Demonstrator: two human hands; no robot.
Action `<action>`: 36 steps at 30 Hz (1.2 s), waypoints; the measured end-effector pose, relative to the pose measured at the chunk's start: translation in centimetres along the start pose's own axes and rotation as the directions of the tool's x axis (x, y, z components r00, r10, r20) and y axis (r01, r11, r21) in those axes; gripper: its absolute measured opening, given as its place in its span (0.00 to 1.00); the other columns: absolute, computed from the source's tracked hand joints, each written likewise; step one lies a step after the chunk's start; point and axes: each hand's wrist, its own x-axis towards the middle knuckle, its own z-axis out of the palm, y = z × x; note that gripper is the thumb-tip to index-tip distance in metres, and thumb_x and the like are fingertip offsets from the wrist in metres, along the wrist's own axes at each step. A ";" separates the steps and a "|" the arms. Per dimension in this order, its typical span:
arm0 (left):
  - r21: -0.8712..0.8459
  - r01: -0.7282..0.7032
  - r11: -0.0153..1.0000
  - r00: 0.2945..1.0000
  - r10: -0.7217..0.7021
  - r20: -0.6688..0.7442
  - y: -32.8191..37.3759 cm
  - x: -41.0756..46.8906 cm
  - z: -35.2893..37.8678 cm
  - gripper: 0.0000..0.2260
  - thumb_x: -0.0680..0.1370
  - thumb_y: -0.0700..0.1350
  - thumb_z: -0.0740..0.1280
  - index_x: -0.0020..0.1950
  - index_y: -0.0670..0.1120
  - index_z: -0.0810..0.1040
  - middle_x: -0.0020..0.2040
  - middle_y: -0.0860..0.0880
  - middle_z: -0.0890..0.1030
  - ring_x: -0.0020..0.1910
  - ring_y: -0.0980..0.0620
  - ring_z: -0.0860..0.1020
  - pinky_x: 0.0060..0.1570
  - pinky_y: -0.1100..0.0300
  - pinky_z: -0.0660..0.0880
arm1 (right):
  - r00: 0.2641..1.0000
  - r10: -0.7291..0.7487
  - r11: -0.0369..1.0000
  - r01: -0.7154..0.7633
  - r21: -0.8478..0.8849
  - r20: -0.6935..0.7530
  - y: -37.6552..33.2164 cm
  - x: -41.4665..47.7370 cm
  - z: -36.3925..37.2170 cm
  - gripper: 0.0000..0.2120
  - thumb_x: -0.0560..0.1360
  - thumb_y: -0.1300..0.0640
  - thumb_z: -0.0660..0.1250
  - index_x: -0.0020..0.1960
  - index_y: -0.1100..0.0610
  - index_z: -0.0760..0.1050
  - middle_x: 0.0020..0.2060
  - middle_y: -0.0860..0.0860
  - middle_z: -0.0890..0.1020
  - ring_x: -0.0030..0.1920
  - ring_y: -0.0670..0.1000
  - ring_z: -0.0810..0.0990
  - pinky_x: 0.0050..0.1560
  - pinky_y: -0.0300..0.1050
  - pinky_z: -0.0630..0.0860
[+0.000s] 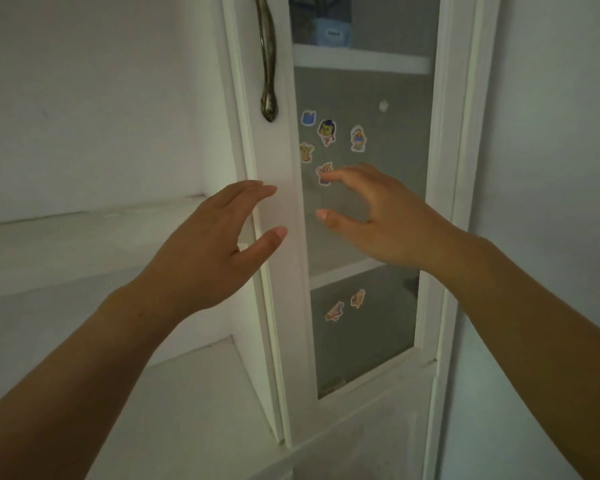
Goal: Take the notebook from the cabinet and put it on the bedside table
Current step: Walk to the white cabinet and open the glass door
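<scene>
A white cabinet door [281, 306] with a frosted glass pane [368, 216] fills the middle of the view, and it looks closed. A dark metal handle [268, 60] runs down its left stile near the top. My left hand [219, 244] hovers open in front of the left stile, fingers spread. My right hand [381, 216] is raised before the glass, open, holding nothing. No notebook is visible; a bluish item [331, 32] shows faintly behind the glass on the upper shelf.
Several cartoon stickers [326, 133] dot the glass. White open shelves [84, 237] lie to the left of the door. A pale wall [551, 133] stands to the right of the cabinet frame.
</scene>
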 end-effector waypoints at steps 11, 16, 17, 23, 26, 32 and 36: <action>0.030 -0.021 0.999 0.973 0.027 -0.231 -2.4 5.0 -4.9 0.25 0.76 0.56 0.58 0.72 0.54 0.57 0.74 0.53 0.59 0.71 0.54 0.58 0.67 0.58 0.57 | 0.985 -0.100 0.993 0.090 -0.073 -0.142 -3.3 6.0 -2.7 0.23 0.74 0.45 0.62 0.66 0.50 0.65 0.63 0.48 0.71 0.54 0.41 0.69 0.45 0.25 0.60; -0.002 -0.045 0.999 0.962 0.043 -0.268 -3.0 6.9 -5.3 0.28 0.77 0.54 0.60 0.74 0.53 0.52 0.75 0.51 0.56 0.72 0.53 0.57 0.65 0.60 0.54 | 0.965 -0.077 0.995 0.059 -0.078 -0.249 -4.8 8.2 -3.8 0.26 0.74 0.44 0.62 0.69 0.49 0.62 0.68 0.48 0.67 0.62 0.43 0.65 0.56 0.39 0.61; -0.016 -0.047 0.999 0.961 0.041 -0.273 -3.2 7.3 -5.3 0.29 0.77 0.53 0.60 0.74 0.52 0.51 0.75 0.51 0.56 0.72 0.53 0.57 0.65 0.60 0.54 | 0.963 -0.075 0.995 0.057 -0.077 -0.258 -5.1 8.6 -4.0 0.26 0.74 0.44 0.62 0.69 0.49 0.61 0.68 0.48 0.67 0.63 0.44 0.65 0.57 0.41 0.62; -0.094 -0.051 0.994 0.950 0.019 -0.311 -4.7 9.6 -5.1 0.29 0.77 0.55 0.58 0.74 0.52 0.50 0.75 0.52 0.55 0.72 0.54 0.56 0.65 0.60 0.54 | 0.932 -0.122 0.986 0.074 -0.151 -0.342 -6.4 10.8 -3.8 0.26 0.74 0.45 0.63 0.68 0.51 0.62 0.67 0.50 0.67 0.63 0.50 0.68 0.58 0.44 0.66; -0.102 -0.098 0.990 0.935 0.056 -0.351 -5.2 10.8 -5.5 0.27 0.78 0.55 0.56 0.74 0.51 0.51 0.75 0.51 0.55 0.73 0.54 0.55 0.67 0.60 0.53 | 0.910 -0.132 0.981 0.063 -0.186 -0.393 -6.7 11.7 -3.3 0.26 0.74 0.45 0.63 0.68 0.51 0.61 0.66 0.49 0.68 0.63 0.49 0.69 0.56 0.42 0.65; -0.115 -0.156 0.981 0.920 0.102 -0.377 -6.1 12.0 -5.9 0.29 0.77 0.58 0.51 0.74 0.51 0.49 0.76 0.52 0.53 0.74 0.55 0.52 0.71 0.55 0.53 | 0.882 -0.147 0.975 0.053 -0.215 -0.447 -6.8 13.0 -2.3 0.28 0.73 0.46 0.65 0.68 0.53 0.61 0.61 0.51 0.72 0.59 0.50 0.71 0.53 0.41 0.66; -0.143 -0.171 0.975 0.927 0.110 -0.359 -6.8 12.7 -5.3 0.28 0.77 0.58 0.49 0.75 0.51 0.48 0.76 0.52 0.51 0.74 0.57 0.50 0.71 0.56 0.52 | 0.882 -0.097 0.982 0.009 -0.190 -0.461 -6.5 13.7 -2.6 0.29 0.73 0.46 0.65 0.70 0.53 0.61 0.64 0.51 0.70 0.61 0.49 0.70 0.56 0.44 0.67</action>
